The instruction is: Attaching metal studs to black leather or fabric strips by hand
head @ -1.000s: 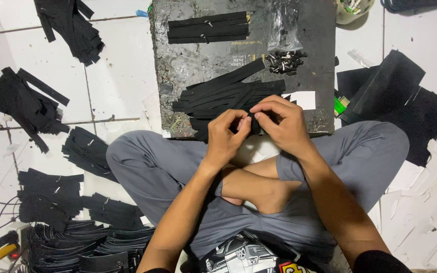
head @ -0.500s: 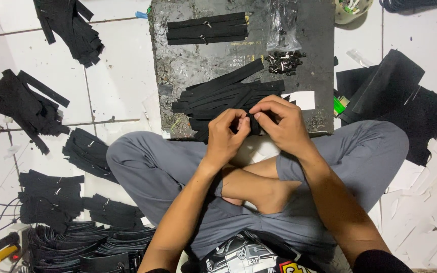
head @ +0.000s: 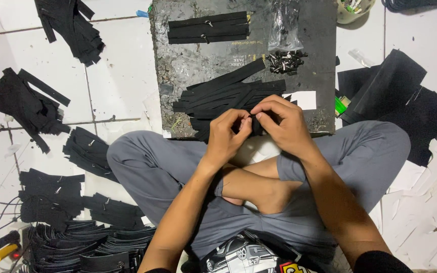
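Note:
I sit cross-legged in grey trousers on a white tiled floor. My left hand (head: 227, 136) and my right hand (head: 283, 125) meet fingertip to fingertip, both pinching one small black zipper strip (head: 252, 125) just above my knees. Right behind my hands lies a loose pile of black zipper strips (head: 226, 93) on a dark worn board (head: 188, 60). A small heap of metal zipper sliders (head: 285, 61) lies on the board beside a clear plastic bag (head: 284, 23). At the board's far edge lie neat black zippers with sliders fitted (head: 208, 28).
Heaps of black strips lie on the tiles at the left (head: 26, 103) and far left top (head: 69, 25). Stacked black pieces fill the lower left corner (head: 77, 242). Black sheet material (head: 395, 96) lies at the right. A white bowl (head: 355, 7) stands top right.
Both hands stay in the same place on the strip; only the fingers shift slightly. Nothing else has moved.

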